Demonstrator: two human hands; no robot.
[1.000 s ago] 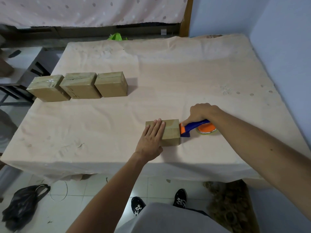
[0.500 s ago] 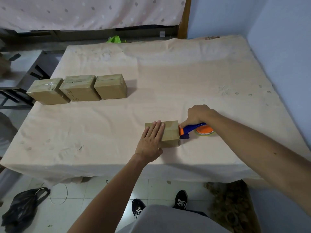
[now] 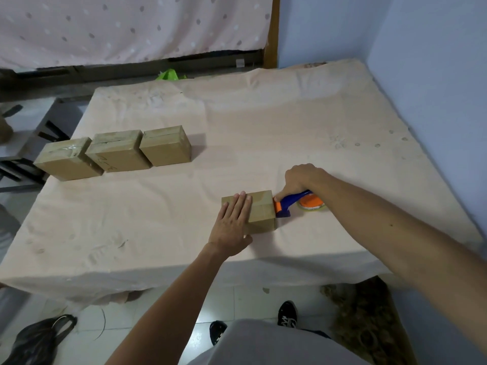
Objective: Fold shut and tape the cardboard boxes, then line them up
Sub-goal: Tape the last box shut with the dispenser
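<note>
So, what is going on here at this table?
A person is taping a cardboard box near the front edge of the table. The left hand lies flat on top of it, and the right hand grips a blue and orange tape dispenser, held against the box's right side. Three closed boxes stand in a row at the far left.

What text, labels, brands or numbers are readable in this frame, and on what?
No text is legible.
Middle cardboard box of the row: dark handwritten scrawl on its front face, too blurred to read.
Black shoe: white marking, too small to read.
</note>
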